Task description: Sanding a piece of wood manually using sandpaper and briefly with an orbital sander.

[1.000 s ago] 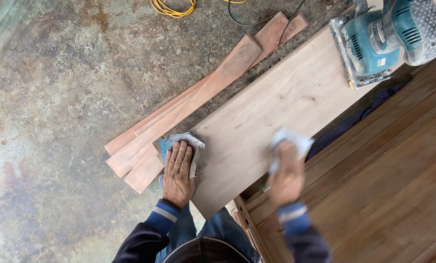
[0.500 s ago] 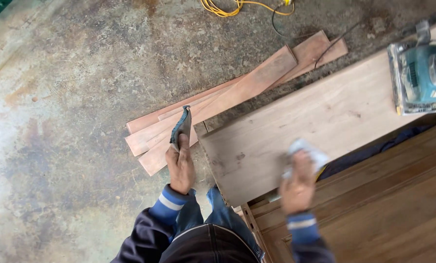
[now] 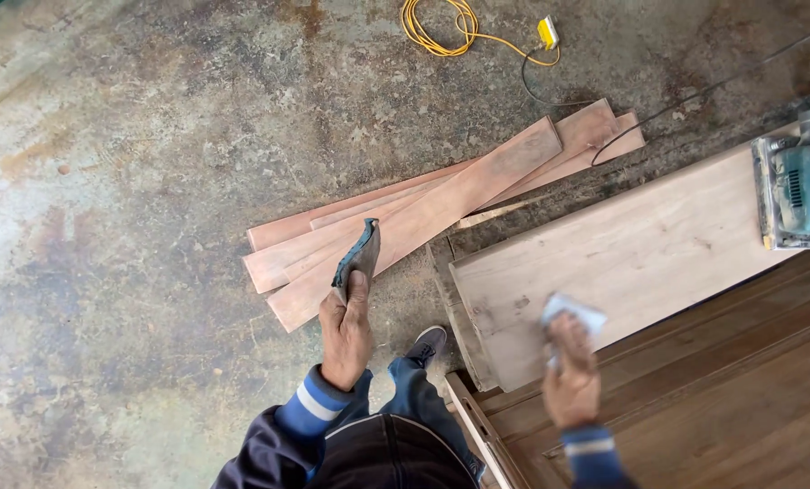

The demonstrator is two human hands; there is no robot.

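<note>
Your left hand (image 3: 345, 328) has its fingers pinched together on the lower end of a folded dark abrasive sheet (image 3: 357, 256), held up off the floor over the reddish planks (image 3: 441, 204). It looks light and floppy, so I'd judge a grip near its middle steadier. Your right hand (image 3: 571, 378) closes on a pale rag (image 3: 571, 313) pressed to the near end of the long pale board (image 3: 640, 258); the rag looks soft and will bunch. A teal sander (image 3: 799, 195) sits at the board's far end, its cord (image 3: 686, 95) trailing past a yellow cable (image 3: 450, 29).
</note>
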